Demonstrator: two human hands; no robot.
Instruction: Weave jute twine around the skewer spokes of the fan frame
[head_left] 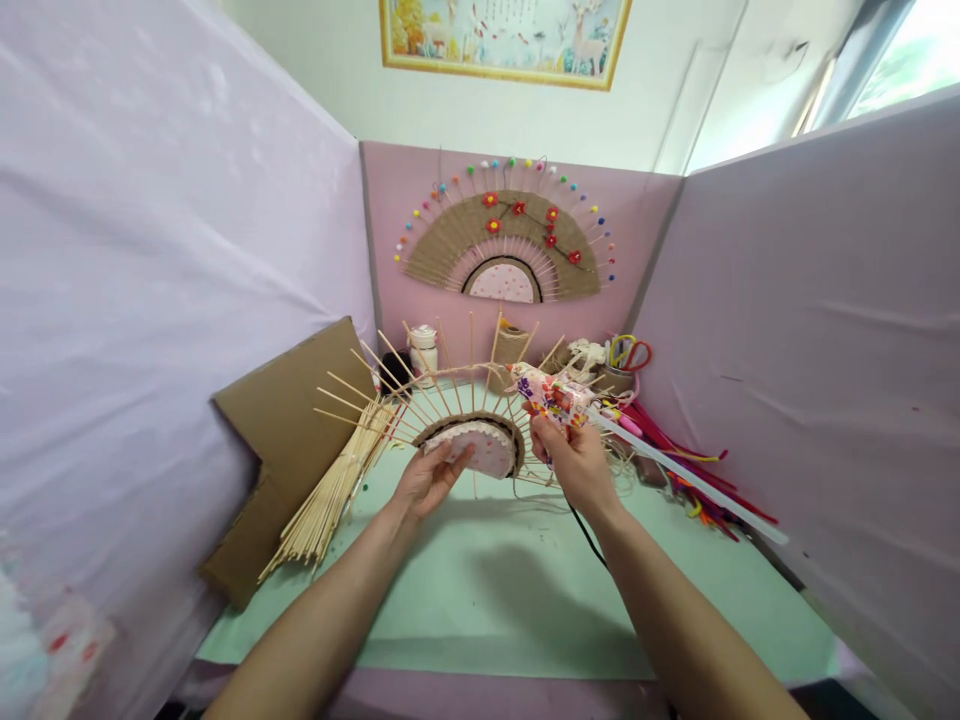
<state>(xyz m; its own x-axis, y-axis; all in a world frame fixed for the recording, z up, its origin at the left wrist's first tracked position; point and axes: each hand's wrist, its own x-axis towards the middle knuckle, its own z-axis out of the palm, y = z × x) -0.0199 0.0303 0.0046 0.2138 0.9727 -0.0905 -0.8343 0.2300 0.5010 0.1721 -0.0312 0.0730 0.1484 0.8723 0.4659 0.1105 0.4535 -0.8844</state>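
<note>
My left hand [433, 478] grips the lower left edge of a fan frame, a half-round base [480, 448] covered in pale dotted cloth with a brown and black rim. Thin wooden sticks [442, 350] spread out from that base, and a strand of twine runs across them. My right hand [568, 450] is wrapped around a flower-patterned glue gun [551, 393]. Its nozzle points left, close to the twine and the sticks on the right side. A long white glue stick [690, 477] juts from the gun's back, and a dark cord hangs below.
A bundle of wooden sticks [330, 500] and folded cardboard [289, 410] lie at left. Behind stand a white bottle [424, 355] and a twine roll [511, 343]. Scissors [637, 355] and red pipe cleaners [697, 470] are at right. A finished fan [450, 235] hangs on the back panel.
</note>
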